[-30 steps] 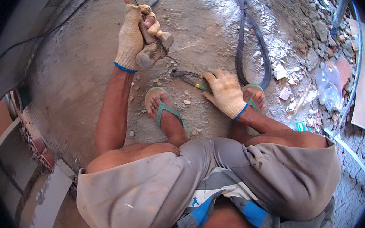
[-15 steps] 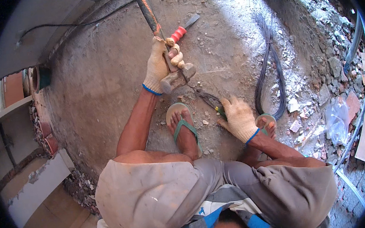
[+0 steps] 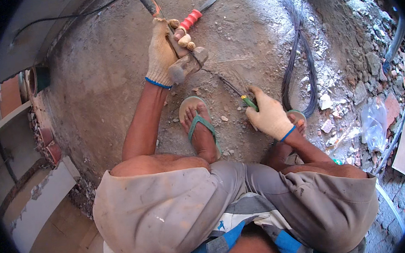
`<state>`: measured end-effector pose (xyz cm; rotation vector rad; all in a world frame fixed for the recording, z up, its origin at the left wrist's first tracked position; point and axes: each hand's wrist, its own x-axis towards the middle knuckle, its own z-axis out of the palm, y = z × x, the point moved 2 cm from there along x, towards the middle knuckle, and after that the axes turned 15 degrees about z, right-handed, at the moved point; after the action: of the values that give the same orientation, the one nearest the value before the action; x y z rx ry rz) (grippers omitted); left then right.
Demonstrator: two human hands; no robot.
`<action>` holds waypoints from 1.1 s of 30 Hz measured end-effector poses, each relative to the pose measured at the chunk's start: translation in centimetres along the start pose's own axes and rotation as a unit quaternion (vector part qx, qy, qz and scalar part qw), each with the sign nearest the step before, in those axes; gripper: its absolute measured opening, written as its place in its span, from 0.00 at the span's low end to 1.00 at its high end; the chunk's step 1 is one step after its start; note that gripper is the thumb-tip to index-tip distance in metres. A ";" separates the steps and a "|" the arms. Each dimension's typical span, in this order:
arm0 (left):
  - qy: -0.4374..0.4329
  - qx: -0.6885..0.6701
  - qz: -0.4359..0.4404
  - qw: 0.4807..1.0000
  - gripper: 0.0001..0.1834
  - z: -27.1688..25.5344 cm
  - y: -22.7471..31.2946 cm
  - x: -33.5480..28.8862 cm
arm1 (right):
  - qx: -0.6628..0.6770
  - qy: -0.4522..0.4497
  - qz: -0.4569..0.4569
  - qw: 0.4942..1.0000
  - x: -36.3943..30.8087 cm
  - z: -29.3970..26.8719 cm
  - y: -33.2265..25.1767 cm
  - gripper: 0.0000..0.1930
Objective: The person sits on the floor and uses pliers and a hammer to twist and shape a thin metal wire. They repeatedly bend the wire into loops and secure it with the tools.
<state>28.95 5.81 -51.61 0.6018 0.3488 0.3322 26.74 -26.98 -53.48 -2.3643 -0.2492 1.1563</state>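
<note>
Cotton-gloved and tightly closed, the left hand (image 3: pixel 164 53) grips the handle of a hammer (image 3: pixel 186 66) close to its grey steel head; the head points down and to the right, hanging just above the rough concrete floor (image 3: pixel 99 87). The right hand (image 3: pixel 269 117) is also gloved and wraps around the green-and-yellow handle of a chisel (image 3: pixel 238 93) — a thin dark steel rod. From this grip the long axis of the rod runs up and to the left, low over the floor, and its far tip lies near the hammer head, just below and right of it. So the hammer is the nearer tool to that tip, with only a small gap between them. I cannot tell if the tip touches the concrete. A foot in a green sandal (image 3: pixel 200 129) rests between the two arms — beyond the left hand lies a second tool with a red handle (image 3: pixel 191 19), and a bundle of black wire (image 3: pixel 297 66) curves to the right.
</note>
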 end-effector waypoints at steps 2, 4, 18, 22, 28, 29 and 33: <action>0.051 0.040 0.023 0.998 0.24 0.3 0.1 -0.3 | -0.010 -0.043 0.002 0.999 0.3 -1.2 0.2 0.33; 0.070 0.050 0.028 0.996 0.21 0.5 0.3 -0.3 | -0.044 -0.091 -0.015 0.995 0.8 -2.1 0.2 0.33; -0.010 -0.094 -0.010 0.995 0.23 -0.7 1.8 -0.5 | 0.410 -0.130 -0.071 0.900 -0.7 -6.0 -2.7 0.32; -0.006 -0.081 0.000 0.997 0.23 -0.3 1.7 -0.6 | 0.372 -0.052 -0.133 0.917 -1.2 -9.4 -4.4 0.33; 0.051 0.022 0.047 0.997 0.19 1.5 1.3 -1.6 | -0.056 0.085 -0.242 0.965 -0.6 -11.2 -6.2 0.32; 0.050 0.048 0.064 0.996 0.18 1.9 1.2 -1.9 | -0.093 0.074 -0.243 0.963 -0.5 -11.0 -6.3 0.32; 0.040 0.183 0.124 0.975 0.18 3.2 1.1 -2.5 | -0.150 0.075 -0.253 0.953 -0.5 -10.3 -7.0 0.31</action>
<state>27.85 4.07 -47.96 0.9994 0.4177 0.5394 34.79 -24.70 -44.23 -2.4113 -0.9728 0.7262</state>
